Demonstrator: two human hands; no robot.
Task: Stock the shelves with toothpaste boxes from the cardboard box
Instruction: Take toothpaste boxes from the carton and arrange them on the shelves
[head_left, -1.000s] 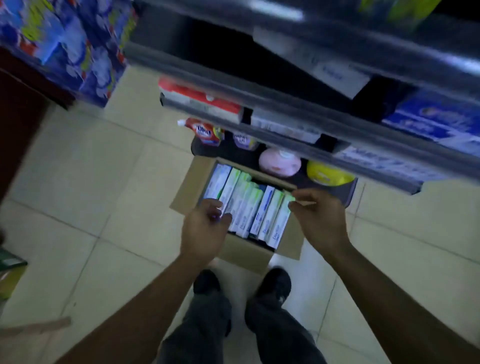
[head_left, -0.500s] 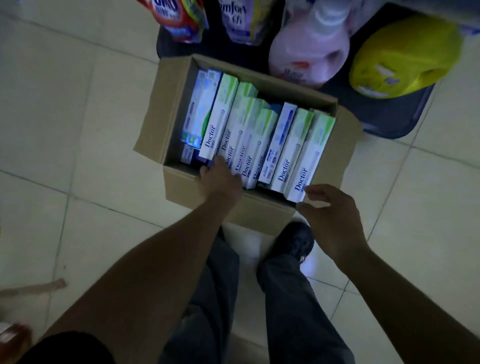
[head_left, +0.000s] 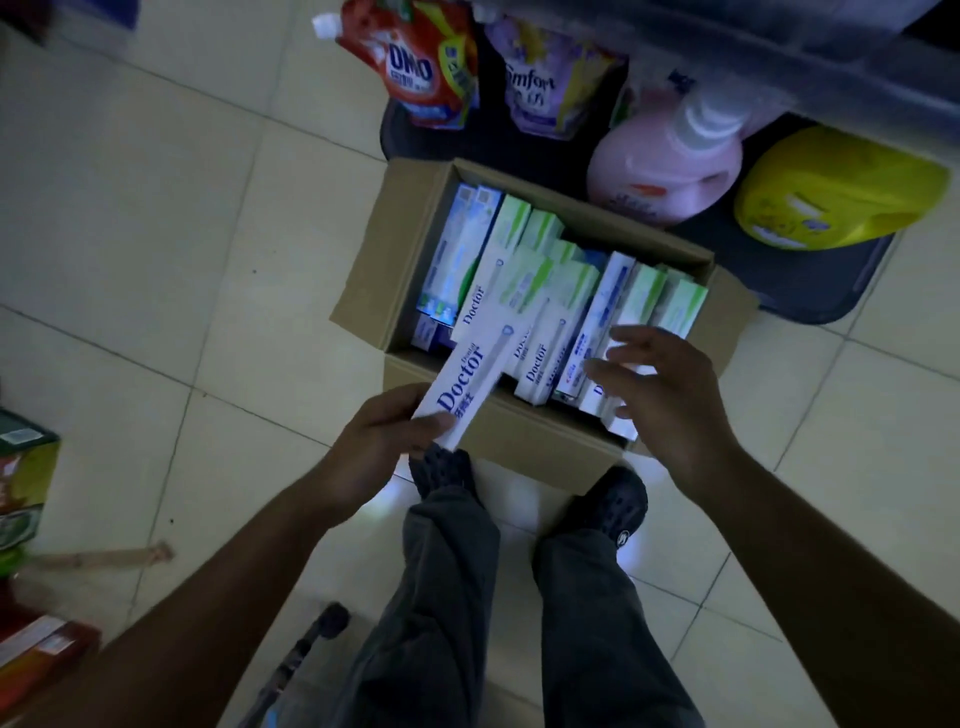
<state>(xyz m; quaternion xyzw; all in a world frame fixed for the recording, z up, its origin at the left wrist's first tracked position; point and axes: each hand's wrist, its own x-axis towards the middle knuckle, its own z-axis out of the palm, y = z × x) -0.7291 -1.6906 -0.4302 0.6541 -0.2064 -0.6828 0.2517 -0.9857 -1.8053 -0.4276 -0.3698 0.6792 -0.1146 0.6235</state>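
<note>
An open cardboard box (head_left: 524, 441) stands on the tiled floor in front of my feet, packed with several upright white-and-green and blue toothpaste boxes (head_left: 592, 312). My left hand (head_left: 384, 441) grips the near end of one white "Doctor" toothpaste box (head_left: 467, 379), which is tilted and lifted partly out over the carton's front edge. My right hand (head_left: 660, 395) hovers with fingers spread over the boxes at the carton's right front corner; whether it touches them is unclear.
Behind the carton, a dark mat (head_left: 810, 275) carries a red detergent pouch (head_left: 421, 67), a purple softener pouch (head_left: 550, 88), a pink bottle (head_left: 665, 166) and a yellow bottle (head_left: 836, 192). A shelf edge (head_left: 831, 57) overhangs top right. Packages (head_left: 21, 483) sit at the left.
My head has lowered toward the carton. My left hand has taken hold of a Doctor box and pulled it up and toward me. My right hand moved over the right-hand boxes.
</note>
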